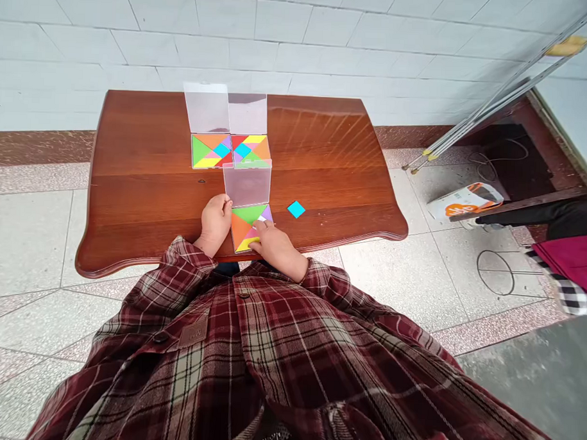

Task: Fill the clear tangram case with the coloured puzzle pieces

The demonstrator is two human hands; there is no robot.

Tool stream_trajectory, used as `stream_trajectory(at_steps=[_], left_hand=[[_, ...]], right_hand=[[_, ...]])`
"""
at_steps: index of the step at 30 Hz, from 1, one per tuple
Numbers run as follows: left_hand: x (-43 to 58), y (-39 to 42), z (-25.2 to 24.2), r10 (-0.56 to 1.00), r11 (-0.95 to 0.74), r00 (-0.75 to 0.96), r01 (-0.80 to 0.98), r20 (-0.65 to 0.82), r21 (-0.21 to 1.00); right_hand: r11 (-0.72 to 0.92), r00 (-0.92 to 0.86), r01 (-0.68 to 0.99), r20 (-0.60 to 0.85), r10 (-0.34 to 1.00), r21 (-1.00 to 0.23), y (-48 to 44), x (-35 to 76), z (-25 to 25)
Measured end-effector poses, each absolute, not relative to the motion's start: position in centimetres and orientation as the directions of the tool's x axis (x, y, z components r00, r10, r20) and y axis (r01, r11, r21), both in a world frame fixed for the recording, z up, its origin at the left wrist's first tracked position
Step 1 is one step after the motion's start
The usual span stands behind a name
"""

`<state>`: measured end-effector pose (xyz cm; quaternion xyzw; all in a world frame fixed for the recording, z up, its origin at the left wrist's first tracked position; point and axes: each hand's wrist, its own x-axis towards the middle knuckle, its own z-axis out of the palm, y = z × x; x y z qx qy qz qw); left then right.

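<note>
The nearest tangram case (247, 186) lies at the table's front edge, its clear lid raised. Green, orange, yellow, pink and purple pieces fill most of its tray, and a pale gap shows by the purple piece (266, 212). My left hand (216, 222) is closed at the case's left edge near the hinge, fingers curled against it. Over the tray's right side rests my right hand (279, 247), thumb and fingers apart and touching the pieces; it covers part of them. A loose blue square piece (296, 209) lies on the table to the right of the case.
Two more open tangram cases, a left one (210, 150) and a right one (250, 149), stand side by side farther back on the wooden table (325, 144). Crutches (470, 127) lean at the right. A white-and-orange bag (467, 200) and a person's sleeve (577, 294) are beyond the table.
</note>
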<state>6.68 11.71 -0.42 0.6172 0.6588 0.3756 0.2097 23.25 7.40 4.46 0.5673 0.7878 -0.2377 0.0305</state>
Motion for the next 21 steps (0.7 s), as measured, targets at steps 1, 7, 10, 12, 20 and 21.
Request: stream_trajectory(at_steps=[1,7,10,12,20,21], left_hand=[[6.7,11.7,-0.4,0.971,-0.042,-0.151,0.653,0.185,0.756],[6.5,11.6,-0.1,0.975,-0.034,-0.145,0.653,0.169,0.757],[6.5,11.7,-0.2,0.974,-0.041,-0.141,0.662,0.178,0.748],[6.5,11.8,-0.3,0.973,-0.046,-0.136,0.67,0.184,0.741],[6.5,12.0,-0.8,0.969,-0.046,-0.143,0.696,0.202,0.716],[6.6,12.0,-0.9,0.968,-0.05,-0.142,0.696,0.206,0.716]], right_hand=[[0.232,-0.346,0.912,-0.332,0.877,-0.339,7.6,23.2,4.4],[0.232,-0.381,0.895,-0.379,0.844,-0.382,8.9,23.5,4.2],[0.256,-0.425,0.868,-0.371,0.825,-0.424,9.2,23.8,4.1],[0.253,-0.437,0.855,-0.367,0.821,-0.452,9.3,24.0,4.0],[0.223,-0.454,0.761,-0.254,0.854,-0.609,9.8,25.0,3.2],[0.205,-0.437,0.743,-0.23,0.87,-0.637,10.1,25.4,3.1]])
